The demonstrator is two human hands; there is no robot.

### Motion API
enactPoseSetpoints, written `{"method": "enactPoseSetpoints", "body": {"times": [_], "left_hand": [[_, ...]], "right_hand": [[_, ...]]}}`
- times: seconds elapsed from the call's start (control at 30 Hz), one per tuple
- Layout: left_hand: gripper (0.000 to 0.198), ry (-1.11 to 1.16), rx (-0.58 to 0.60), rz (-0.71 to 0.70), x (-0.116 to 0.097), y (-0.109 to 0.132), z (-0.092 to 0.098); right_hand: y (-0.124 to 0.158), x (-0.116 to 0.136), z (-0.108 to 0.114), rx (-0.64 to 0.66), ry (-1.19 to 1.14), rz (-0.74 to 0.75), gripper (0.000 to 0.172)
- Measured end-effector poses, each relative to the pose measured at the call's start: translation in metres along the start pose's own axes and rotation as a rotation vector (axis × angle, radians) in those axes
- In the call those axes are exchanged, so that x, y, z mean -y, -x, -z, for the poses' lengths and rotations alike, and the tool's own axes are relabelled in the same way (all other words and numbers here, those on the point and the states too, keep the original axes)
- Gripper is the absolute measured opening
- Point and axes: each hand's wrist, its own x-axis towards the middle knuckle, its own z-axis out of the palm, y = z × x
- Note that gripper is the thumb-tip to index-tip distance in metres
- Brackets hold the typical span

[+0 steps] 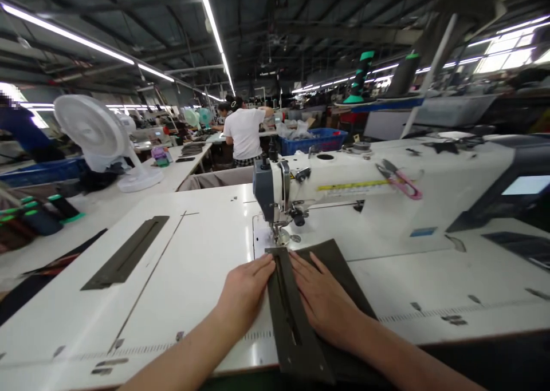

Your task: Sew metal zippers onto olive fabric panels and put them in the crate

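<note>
A dark olive fabric strip [287, 322] with a long narrow slot lies lengthwise before me, its far end just short of the sewing machine's needle area [277, 233]. My left hand [246, 291] holds the strip's left edge near that far end, with fingertips closed together on it. On the right edge, my right hand [322, 299] lies flat with fingers stretched out and slightly apart. Beneath that hand and forearm spreads a larger dark fabric panel [339, 265], partly covered by the strip. Another slotted strip [126, 253] rests apart on the left of the table.
The white sewing machine [361, 190] spans the right side, with pink-handled scissors [399, 180] on its arm. A white fan [101, 133] and thread cones [43, 213] stand to the left. Beyond the table, a person in a white shirt [244, 130] stands near a blue crate [313, 142].
</note>
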Motion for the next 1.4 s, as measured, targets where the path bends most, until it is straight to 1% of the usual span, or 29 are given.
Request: {"method": "enactPoseSetpoints", "body": {"times": [0.1,0.2,0.33,0.47,0.67,0.83,0.9,1.03,1.2,1.33,1.4], "left_hand": [[0.030,-0.080,0.090,-0.024,-0.003,-0.004,-0.014],[0.031,-0.087,0.138,-0.012,-0.002,-0.004,-0.015],[0.031,-0.108,0.148,-0.026,0.000,-0.003,-0.012],[0.031,-0.120,0.159,-0.046,0.002,-0.004,-0.011],[0.034,-0.092,0.216,-0.035,0.009,-0.002,-0.012],[0.041,-0.121,0.210,-0.072,0.020,0.006,-0.014],[0.041,-0.106,0.216,-0.064,0.022,0.005,-0.013],[0.043,-0.095,0.249,-0.029,0.022,0.002,-0.009],[0.045,-0.117,0.262,-0.045,0.022,0.001,-0.009],[0.041,-0.162,0.282,-0.076,0.020,-0.003,-0.008],[0.038,-0.179,0.309,-0.091,0.017,-0.005,-0.008]], "right_hand": [[0.000,-0.001,0.000,-0.014,-0.014,0.006,0.053],[0.000,-0.003,-0.001,-0.033,-0.028,0.019,0.055],[-0.001,-0.005,-0.003,-0.025,-0.037,0.012,0.055],[-0.002,-0.003,-0.006,-0.008,-0.061,-0.050,0.052],[-0.008,0.000,-0.011,-0.031,-0.107,-0.077,0.048],[-0.010,-0.002,-0.014,-0.070,-0.152,-0.078,0.049],[-0.010,-0.003,-0.013,-0.082,-0.163,-0.078,0.049],[-0.010,-0.005,-0.009,-0.068,-0.191,-0.073,0.048],[-0.009,-0.005,-0.006,-0.087,-0.191,-0.080,0.048],[-0.009,-0.005,-0.006,-0.090,-0.197,-0.089,0.049],[-0.008,-0.005,-0.003,-0.062,-0.194,-0.083,0.052]]}}
